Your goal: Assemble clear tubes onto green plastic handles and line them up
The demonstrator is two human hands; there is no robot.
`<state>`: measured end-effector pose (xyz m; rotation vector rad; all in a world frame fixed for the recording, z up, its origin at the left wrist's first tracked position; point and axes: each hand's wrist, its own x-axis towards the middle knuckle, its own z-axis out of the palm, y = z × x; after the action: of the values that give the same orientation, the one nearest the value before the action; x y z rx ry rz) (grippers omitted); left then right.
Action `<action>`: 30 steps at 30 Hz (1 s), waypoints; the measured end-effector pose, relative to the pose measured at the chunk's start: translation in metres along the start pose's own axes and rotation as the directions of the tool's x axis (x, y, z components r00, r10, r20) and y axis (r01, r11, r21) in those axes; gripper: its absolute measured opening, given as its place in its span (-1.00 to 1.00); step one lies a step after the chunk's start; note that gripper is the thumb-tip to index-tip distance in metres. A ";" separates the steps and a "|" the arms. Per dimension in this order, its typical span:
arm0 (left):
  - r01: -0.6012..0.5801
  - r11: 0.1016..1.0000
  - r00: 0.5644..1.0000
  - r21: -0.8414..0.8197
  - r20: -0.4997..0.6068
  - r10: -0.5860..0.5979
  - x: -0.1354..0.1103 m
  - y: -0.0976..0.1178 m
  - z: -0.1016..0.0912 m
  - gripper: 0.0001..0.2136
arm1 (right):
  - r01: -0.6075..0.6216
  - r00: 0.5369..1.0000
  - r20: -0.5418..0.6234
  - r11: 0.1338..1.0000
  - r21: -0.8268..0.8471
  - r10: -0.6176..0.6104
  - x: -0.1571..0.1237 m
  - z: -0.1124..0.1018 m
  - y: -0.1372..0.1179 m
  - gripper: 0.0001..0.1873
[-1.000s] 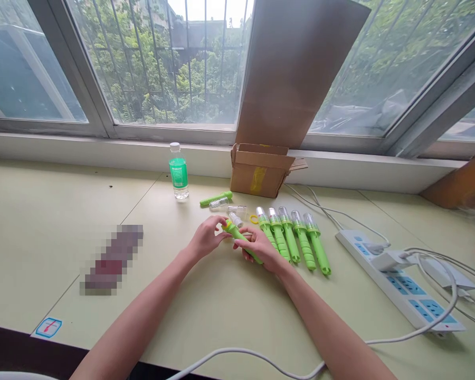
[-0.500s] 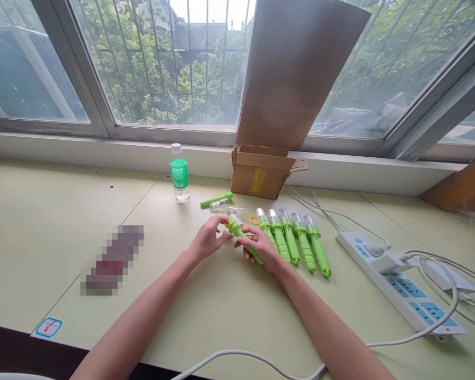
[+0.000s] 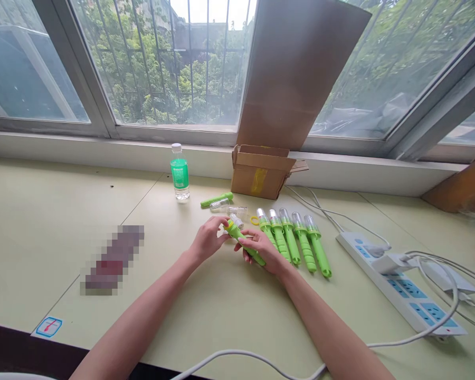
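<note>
My right hand (image 3: 261, 249) is wrapped round a green plastic handle (image 3: 237, 235) with a yellow ring near its top, held slantwise just above the table. My left hand (image 3: 206, 240) pinches the top end of that same handle with its fingertips. Right of my hands lies a row of several finished green sticks with clear caps (image 3: 296, 237). Behind my hands lie loose clear caps (image 3: 237, 211), a yellow ring (image 3: 254, 220) and one bare green handle (image 3: 216, 199).
A water bottle with a green label (image 3: 179, 172) stands near the sill. An open cardboard box (image 3: 261, 171) sits below a leaning cardboard sheet (image 3: 296, 68). A white and blue power strip (image 3: 399, 285) with cables lies at the right. A white cable (image 3: 237, 356) crosses the near edge.
Both hands stay on the green handle; my left fingers have shifted slightly at its top end. The view has hardly moved.
</note>
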<state>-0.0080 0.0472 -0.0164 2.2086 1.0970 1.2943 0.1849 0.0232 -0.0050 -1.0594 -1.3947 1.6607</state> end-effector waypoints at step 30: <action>-0.009 1.000 0.999 0.027 0.033 0.009 0.000 -0.004 -0.002 -0.79 | 0.031 0.996 -0.074 0.984 -0.173 -0.045 0.003 0.005 0.007 -0.59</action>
<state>-0.0117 0.0499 -0.0179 2.2490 1.1001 1.2497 0.1791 0.0230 -0.0121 -1.1737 -1.5184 1.4769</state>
